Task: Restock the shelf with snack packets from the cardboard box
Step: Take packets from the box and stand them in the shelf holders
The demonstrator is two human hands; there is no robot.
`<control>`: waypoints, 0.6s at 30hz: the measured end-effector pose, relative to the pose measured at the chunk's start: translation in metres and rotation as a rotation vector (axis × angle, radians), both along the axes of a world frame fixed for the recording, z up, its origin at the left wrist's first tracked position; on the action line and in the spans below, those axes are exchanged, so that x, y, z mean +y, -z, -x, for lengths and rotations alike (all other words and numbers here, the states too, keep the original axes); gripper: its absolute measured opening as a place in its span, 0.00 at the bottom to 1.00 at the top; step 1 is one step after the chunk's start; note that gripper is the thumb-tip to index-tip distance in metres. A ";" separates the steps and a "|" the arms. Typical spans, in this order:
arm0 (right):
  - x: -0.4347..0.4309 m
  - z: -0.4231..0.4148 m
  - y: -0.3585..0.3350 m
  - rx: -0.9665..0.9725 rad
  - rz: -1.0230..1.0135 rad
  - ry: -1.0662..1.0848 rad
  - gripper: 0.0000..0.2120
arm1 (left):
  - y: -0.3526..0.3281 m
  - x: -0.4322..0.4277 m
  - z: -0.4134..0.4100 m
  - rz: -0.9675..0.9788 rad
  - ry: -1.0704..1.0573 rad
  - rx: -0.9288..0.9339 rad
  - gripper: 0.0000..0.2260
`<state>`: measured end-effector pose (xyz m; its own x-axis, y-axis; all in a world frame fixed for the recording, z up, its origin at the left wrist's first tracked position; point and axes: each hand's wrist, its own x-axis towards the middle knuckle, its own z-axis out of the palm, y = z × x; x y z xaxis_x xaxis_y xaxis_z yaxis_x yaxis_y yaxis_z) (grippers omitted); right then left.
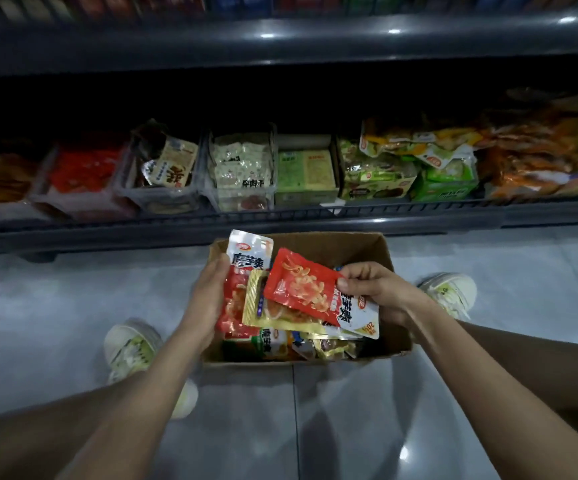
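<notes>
1. Our left hand (208,299) curls round a fanned stack of packets (246,265) above the left side of the cardboard box (332,249).
2. Our right hand (370,289) pinches the red packet (301,289) by its edge, above the box's centre.
3. Loose packets (329,348) lie inside the box; the shelf (280,216) stands just beyond it.
4. Risk: the slick, overlapping packets could slide out and land beside the box if we lift too many at once.

Glossy pale grey floor tiles (38,289) with light glare spots; dark grey shelf (280,43) ahead, lower bay dim.
</notes>
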<state>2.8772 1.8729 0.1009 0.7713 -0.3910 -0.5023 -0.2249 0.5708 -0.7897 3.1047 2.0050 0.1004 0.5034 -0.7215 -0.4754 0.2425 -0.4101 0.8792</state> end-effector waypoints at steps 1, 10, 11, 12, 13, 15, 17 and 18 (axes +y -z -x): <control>0.000 -0.004 -0.010 0.013 0.048 -0.020 0.09 | -0.010 -0.002 0.000 0.029 0.039 0.132 0.22; 0.006 -0.042 -0.100 0.137 0.432 -0.102 0.04 | -0.086 -0.001 0.012 0.028 0.428 -0.049 0.29; 0.006 -0.044 -0.108 0.122 0.417 -0.044 0.05 | -0.093 -0.001 0.014 0.058 0.390 -0.050 0.24; 0.008 -0.045 -0.115 0.113 0.415 0.027 0.06 | -0.100 -0.002 0.016 0.087 0.341 -0.053 0.20; 0.010 -0.046 -0.120 0.121 0.445 0.102 0.08 | -0.107 -0.002 0.018 0.108 0.293 -0.066 0.18; 0.011 -0.042 -0.127 0.160 0.506 0.241 0.13 | -0.117 -0.001 0.020 0.154 0.206 -0.065 0.17; 0.013 -0.036 -0.133 0.150 0.420 0.354 0.21 | -0.126 -0.001 0.020 0.193 0.102 -0.050 0.15; 0.015 -0.033 -0.135 0.132 0.346 0.383 0.24 | -0.130 -0.001 0.020 0.217 0.046 -0.046 0.15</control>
<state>2.9106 1.8876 0.2356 0.4797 -0.7922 -0.3772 -0.1622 0.3424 -0.9254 3.0849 2.0039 0.2300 0.4855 -0.8269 -0.2838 0.1854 -0.2199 0.9578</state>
